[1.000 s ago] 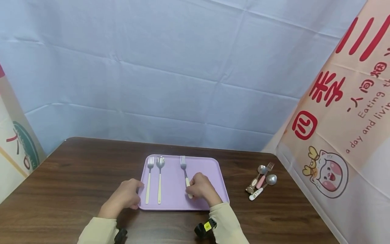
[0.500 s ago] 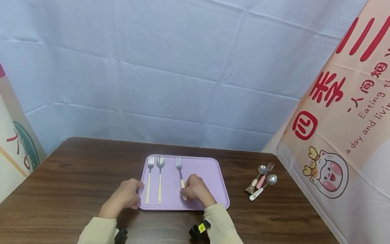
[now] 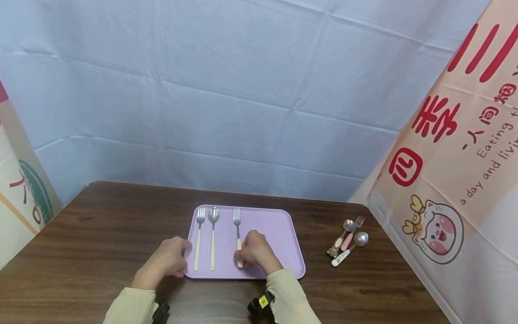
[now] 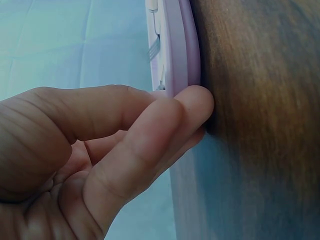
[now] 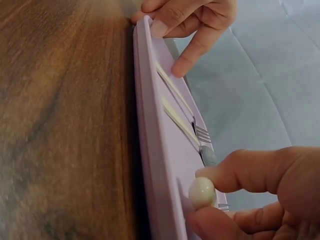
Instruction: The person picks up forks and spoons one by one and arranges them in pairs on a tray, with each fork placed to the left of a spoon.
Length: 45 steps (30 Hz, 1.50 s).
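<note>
A lilac tray (image 3: pixel 267 225) lies on the table. My left hand (image 3: pixel 167 261) grips its left rim, and in the left wrist view the fingers (image 4: pixel 150 130) bend around the edge. On the tray's left side, a fork (image 3: pixel 198 243) and a spoon (image 3: pixel 212 243) with cream handles lie side by side. To their right is another cream-handled fork (image 3: pixel 237 220), roughly parallel to them. My right hand (image 3: pixel 256 252) pinches that fork's handle near its lower end. The rounded handle end (image 5: pixel 202 192) shows between thumb and finger in the right wrist view.
Right of the tray, a brown-handled spoon (image 3: pixel 336 245), a pink-handled fork (image 3: pixel 348 238) and a white-handled spoon (image 3: pixel 348 252) lie bunched on the dark wooden table (image 3: pixel 101 225). A pale blue cloth (image 3: pixel 202 112) hangs behind, and a printed cloth (image 3: pixel 437 180) hangs at right.
My right hand has shifted left across the tray with the fork, which now stands straighter, nearer the spoon. My left hand has stayed on the tray's rim.
</note>
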Motion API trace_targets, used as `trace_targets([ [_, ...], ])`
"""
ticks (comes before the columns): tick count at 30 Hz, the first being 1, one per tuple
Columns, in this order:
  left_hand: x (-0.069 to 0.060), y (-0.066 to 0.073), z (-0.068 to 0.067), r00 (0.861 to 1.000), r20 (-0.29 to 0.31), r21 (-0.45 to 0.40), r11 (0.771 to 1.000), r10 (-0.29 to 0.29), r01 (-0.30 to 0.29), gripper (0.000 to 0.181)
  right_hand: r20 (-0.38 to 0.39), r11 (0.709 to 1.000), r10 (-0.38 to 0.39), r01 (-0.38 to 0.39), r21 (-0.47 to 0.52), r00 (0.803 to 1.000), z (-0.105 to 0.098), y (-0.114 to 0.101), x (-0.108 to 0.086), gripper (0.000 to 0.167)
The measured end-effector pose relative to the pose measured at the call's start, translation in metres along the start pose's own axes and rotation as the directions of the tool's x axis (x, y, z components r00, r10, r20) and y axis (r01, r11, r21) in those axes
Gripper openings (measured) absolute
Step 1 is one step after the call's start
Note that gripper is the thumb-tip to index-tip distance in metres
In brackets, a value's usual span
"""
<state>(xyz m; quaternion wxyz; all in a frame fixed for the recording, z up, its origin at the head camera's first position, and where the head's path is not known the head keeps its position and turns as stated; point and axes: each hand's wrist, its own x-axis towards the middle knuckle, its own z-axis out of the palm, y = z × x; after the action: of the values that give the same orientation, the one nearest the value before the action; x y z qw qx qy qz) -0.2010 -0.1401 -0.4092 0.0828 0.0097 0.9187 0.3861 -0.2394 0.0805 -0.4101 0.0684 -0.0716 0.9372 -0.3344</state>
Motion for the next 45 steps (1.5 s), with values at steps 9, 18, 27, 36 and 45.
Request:
trace_targets([
  [9, 0.0003, -0.0010, 0.0001, 1.000, -0.010, -0.009, 1.000, 0.013, -0.013, 0.053, -0.004, 1.000, -0.002, 0.002, -0.006, 1.000, 0.0030, -0.0031, 0.0008, 0.023],
  [18, -0.0006, -0.0002, -0.0007, 1.000, -0.006, -0.020, 1.000, 0.015, -0.015, 0.054, -0.006, 0.999, 0.006, -0.006, 0.036, 1.000, 0.0066, -0.0040, -0.0015, 0.025],
  [27, -0.0003, -0.0010, -0.0004, 1.000, -0.007, -0.035, 0.999, 0.021, -0.021, 0.053, -0.022, 0.998, 0.016, -0.015, 0.062, 1.000, 0.0069, -0.0030, -0.0036, 0.026],
  [36, 0.0008, -0.0031, 0.0010, 1.000, -0.009, -0.025, 0.999, 0.024, -0.025, 0.054, -0.028, 1.000, 0.003, -0.002, 0.017, 1.000, 0.0084, -0.0039, -0.0077, 0.028],
  [45, -0.0007, -0.0015, -0.0001, 0.999, -0.011, -0.035, 0.999, 0.030, -0.031, 0.055, -0.027, 1.000, 0.008, -0.008, 0.015, 1.000, 0.0089, -0.0045, -0.0068, 0.028],
])
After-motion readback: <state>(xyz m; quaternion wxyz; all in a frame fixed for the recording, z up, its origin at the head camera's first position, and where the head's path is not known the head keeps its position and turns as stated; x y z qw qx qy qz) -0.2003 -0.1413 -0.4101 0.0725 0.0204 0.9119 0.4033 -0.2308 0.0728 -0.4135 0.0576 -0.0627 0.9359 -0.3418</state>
